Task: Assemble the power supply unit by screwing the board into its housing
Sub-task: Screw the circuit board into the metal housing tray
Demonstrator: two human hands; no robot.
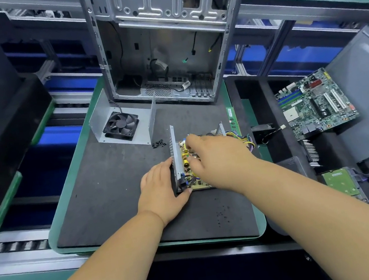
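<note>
The power supply housing (175,151), a grey metal tray with upright side walls, sits mid-mat with the yellow circuit board (188,163) lying inside it. My left hand (162,189) grips the housing's left wall, thumb at its near corner. My right hand (218,158) reaches down over the board with its fingers curled among the components; what the fingertips hold is hidden. A bundle of coloured wires (245,140) leaves the housing on the right. Several small black screws (158,144) lie in a heap just beyond the housing's far left corner.
The housing's grey cover with a black fan (120,125) lies at the back left of the black mat (115,199). An open computer case (159,47) stands behind. A tray on the right holds a motherboard (315,104) and a hard drive (342,182). A RAM stick (232,117) lies by the mat's right edge.
</note>
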